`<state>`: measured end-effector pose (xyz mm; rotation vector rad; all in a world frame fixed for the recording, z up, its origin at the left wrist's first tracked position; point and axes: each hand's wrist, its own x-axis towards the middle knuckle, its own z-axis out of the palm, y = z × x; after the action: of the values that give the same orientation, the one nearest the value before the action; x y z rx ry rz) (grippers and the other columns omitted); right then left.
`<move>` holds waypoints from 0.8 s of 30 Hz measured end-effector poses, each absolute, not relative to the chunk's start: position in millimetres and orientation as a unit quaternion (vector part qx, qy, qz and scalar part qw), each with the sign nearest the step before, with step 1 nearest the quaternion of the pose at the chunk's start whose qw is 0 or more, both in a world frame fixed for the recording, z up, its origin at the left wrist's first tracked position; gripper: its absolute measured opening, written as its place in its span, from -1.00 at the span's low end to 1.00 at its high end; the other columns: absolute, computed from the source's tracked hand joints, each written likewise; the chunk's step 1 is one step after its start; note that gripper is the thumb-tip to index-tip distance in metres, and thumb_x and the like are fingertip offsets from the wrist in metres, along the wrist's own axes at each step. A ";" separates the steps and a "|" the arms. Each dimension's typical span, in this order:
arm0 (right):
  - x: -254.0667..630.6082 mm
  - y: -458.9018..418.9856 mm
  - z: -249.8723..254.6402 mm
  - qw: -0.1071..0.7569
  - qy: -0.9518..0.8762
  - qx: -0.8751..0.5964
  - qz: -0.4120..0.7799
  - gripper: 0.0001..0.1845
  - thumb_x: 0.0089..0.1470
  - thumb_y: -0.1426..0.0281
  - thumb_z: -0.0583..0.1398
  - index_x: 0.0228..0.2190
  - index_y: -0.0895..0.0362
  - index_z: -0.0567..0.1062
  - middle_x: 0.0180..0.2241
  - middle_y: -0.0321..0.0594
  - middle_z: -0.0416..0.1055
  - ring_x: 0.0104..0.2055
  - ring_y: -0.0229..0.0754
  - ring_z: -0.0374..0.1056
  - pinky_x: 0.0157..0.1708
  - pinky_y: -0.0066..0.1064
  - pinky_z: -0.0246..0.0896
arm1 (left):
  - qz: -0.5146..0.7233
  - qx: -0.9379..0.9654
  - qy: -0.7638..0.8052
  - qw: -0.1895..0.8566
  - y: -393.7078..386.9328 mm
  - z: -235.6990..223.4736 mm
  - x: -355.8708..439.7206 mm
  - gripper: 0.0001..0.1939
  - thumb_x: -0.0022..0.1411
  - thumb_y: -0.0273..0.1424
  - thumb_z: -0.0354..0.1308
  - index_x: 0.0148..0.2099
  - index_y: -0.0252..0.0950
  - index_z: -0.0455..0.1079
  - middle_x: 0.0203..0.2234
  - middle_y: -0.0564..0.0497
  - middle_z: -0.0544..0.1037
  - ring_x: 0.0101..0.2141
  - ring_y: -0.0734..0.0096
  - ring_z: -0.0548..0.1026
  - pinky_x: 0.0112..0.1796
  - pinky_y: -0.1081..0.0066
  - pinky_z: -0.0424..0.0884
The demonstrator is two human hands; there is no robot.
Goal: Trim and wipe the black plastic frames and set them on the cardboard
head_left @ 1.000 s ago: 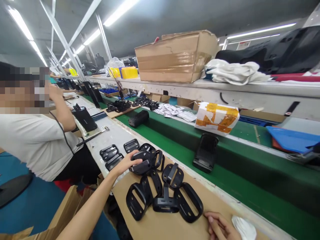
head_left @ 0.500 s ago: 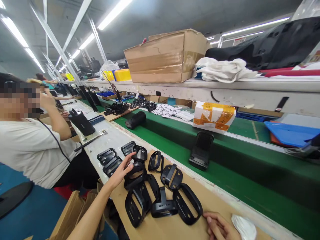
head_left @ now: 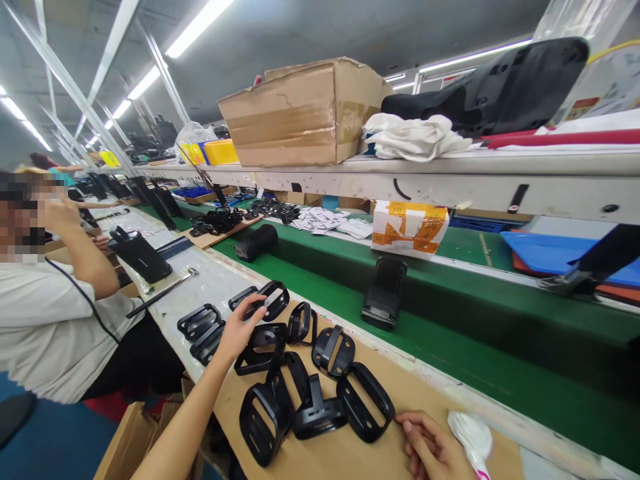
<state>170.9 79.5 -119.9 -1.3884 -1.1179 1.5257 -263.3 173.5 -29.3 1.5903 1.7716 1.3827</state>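
Several black plastic frame parts (head_left: 310, 390) lie on a cardboard sheet (head_left: 345, 457) at the bench edge. My left hand (head_left: 239, 330) reaches across them, fingers closed on one black frame part (head_left: 273, 298) at the far left of the pile. More black frames (head_left: 200, 323) lie just beyond on the white bench. My right hand (head_left: 434, 448) rests on the cardboard at the lower right, fingers curled loosely, next to a white cloth (head_left: 470, 437); it holds nothing I can see.
A green conveyor belt (head_left: 450, 347) runs past the bench, carrying a black device (head_left: 384, 292) and a black cylinder (head_left: 256, 241). A co-worker in a white shirt (head_left: 45, 333) sits at the left. A shelf above holds a cardboard box (head_left: 300, 113), white cloths and black parts.
My left hand let go of the frame it held over the pile and moved left and further out onto another frame. The view shifted right.
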 end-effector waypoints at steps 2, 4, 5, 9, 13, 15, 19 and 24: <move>167.7 77.4 -123.6 0.404 -0.433 -0.552 0.587 -0.24 -0.07 -0.37 0.30 -0.31 0.10 0.56 -0.58 -0.35 0.36 -0.62 -0.26 0.28 -0.63 -0.48 0.15 | 0.517 0.553 0.627 0.184 177.7 -27.1 -264.7 -0.47 0.28 0.04 0.24 0.07 -0.26 0.50 0.10 -0.18 0.57 0.17 0.00 0.49 0.28 0.09 0.27; 165.0 75.7 -127.7 0.418 -0.426 -0.558 0.576 -0.22 -0.07 -0.39 0.28 -0.31 0.10 0.55 -0.59 -0.36 0.34 -0.63 -0.27 0.25 -0.65 -0.49 0.10 | 0.533 0.543 0.625 0.173 179.6 -27.4 -265.9 -0.48 0.27 0.03 0.24 0.06 -0.27 0.50 0.08 -0.18 0.57 0.15 0.02 0.50 0.25 0.12 0.30; 164.4 75.3 -129.6 0.419 -0.426 -0.559 0.575 -0.22 -0.06 -0.39 0.28 -0.30 0.10 0.56 -0.59 -0.36 0.34 -0.63 -0.28 0.25 -0.65 -0.50 0.09 | 0.540 0.539 0.625 0.169 179.5 -28.4 -266.3 -0.48 0.27 0.03 0.25 0.06 -0.27 0.49 0.07 -0.17 0.57 0.14 0.03 0.50 0.24 0.13 0.32; 168.0 76.9 -137.6 0.409 -0.440 -0.551 0.579 -0.21 0.00 -0.39 0.24 -0.26 0.11 0.57 -0.58 -0.36 0.32 -0.62 -0.26 0.28 -0.65 -0.49 0.12 | 0.576 0.503 0.626 0.150 172.4 -33.6 -267.4 -0.49 0.23 0.02 0.28 0.01 -0.27 0.50 0.03 -0.16 0.57 0.10 0.03 0.51 0.19 0.13 0.37; 174.4 80.2 -144.8 0.379 -0.463 -0.532 0.599 -0.22 0.06 -0.37 0.22 -0.21 0.12 0.57 -0.57 -0.35 0.34 -0.60 -0.23 0.33 -0.63 -0.47 0.18 | 0.610 0.466 0.633 0.104 160.1 -28.6 -268.7 -0.51 0.17 0.01 0.32 -0.04 -0.26 0.50 -0.02 -0.13 0.59 0.06 0.04 0.52 0.16 0.15 0.38; 175.1 80.3 -144.3 0.380 -0.463 -0.530 0.600 -0.23 0.07 -0.35 0.23 -0.21 0.13 0.56 -0.56 -0.36 0.34 -0.59 -0.24 0.33 -0.63 -0.47 0.19 | 0.627 0.449 0.632 0.074 153.2 -18.1 -267.6 -0.54 0.16 -0.01 0.33 -0.07 -0.26 0.51 -0.08 -0.10 0.59 0.00 0.09 0.54 0.12 0.17 0.41; 172.6 78.8 -129.3 0.396 -0.457 -0.531 0.594 -0.23 0.05 -0.34 0.26 -0.22 0.14 0.57 -0.54 -0.35 0.36 -0.59 -0.25 0.33 -0.63 -0.47 0.18 | 0.669 0.415 0.617 0.017 131.8 16.3 -252.0 -0.63 0.16 -0.06 0.37 -0.15 -0.22 0.48 -0.21 -0.01 0.59 -0.09 0.20 0.56 0.03 0.25 0.48; 166.4 80.5 -103.0 0.382 -0.462 -0.531 0.599 -0.21 0.00 -0.35 0.29 -0.25 0.15 0.57 -0.53 -0.36 0.37 -0.60 -0.25 0.33 -0.61 -0.44 0.23 | 0.667 0.435 0.553 0.246 86.2 39.1 -190.4 -0.54 0.06 0.02 0.47 -0.31 -0.18 0.38 -0.13 0.00 0.64 -0.13 0.14 0.61 -0.14 0.23 0.58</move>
<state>166.4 80.5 -103.0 -1.3544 -1.1786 1.5292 -190.4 86.2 39.1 1.1872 1.5099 1.8192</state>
